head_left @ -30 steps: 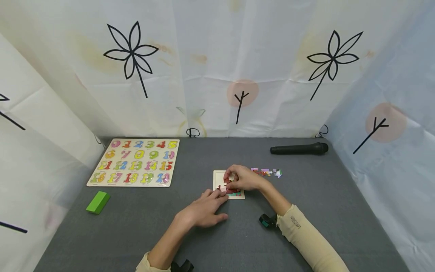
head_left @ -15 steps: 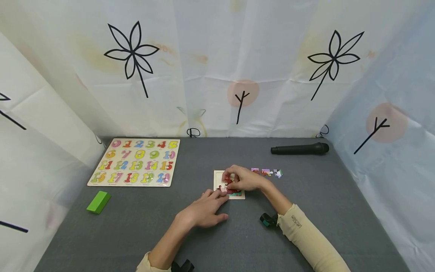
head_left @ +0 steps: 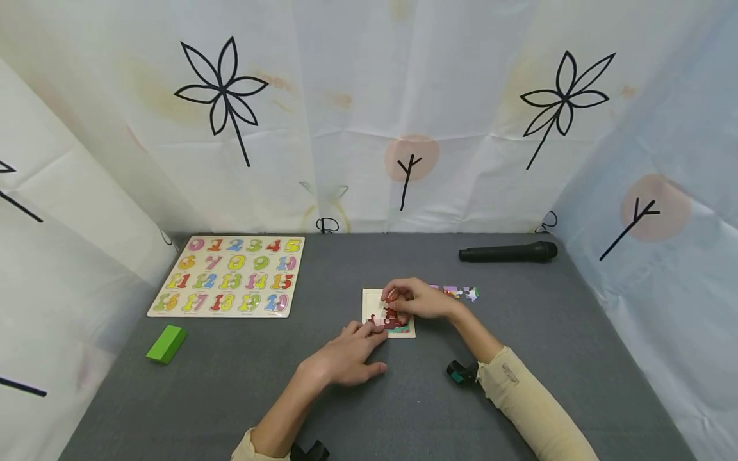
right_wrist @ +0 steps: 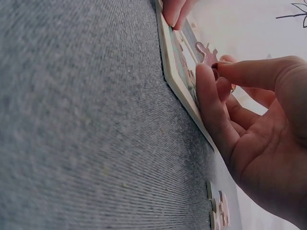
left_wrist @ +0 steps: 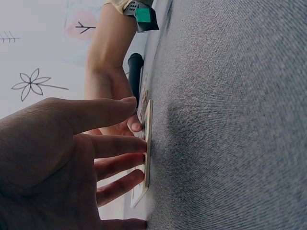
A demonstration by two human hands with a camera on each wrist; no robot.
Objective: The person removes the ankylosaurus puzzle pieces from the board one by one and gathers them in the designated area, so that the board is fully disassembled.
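Note:
A small wooden jigsaw tray lies on the grey table, with reddish-brown and green pieces fitted along its near part. My left hand rests at its near left side; in the left wrist view the straight fingers touch the tray's edge. Over the tray's right half, my right hand pinches a jigsaw piece between thumb and fingers. In the right wrist view that piece stands tilted above the tray. The right hand partly covers the fitted pieces.
Several loose jigsaw pieces lie right of the tray, partly behind the right hand. A black microphone lies at the back right. A number board is at the back left, with a green block in front of it.
My right hand has shifted slightly to the right and away from the near edge, its wrist turning a little. The left hand stays in place on the tray.

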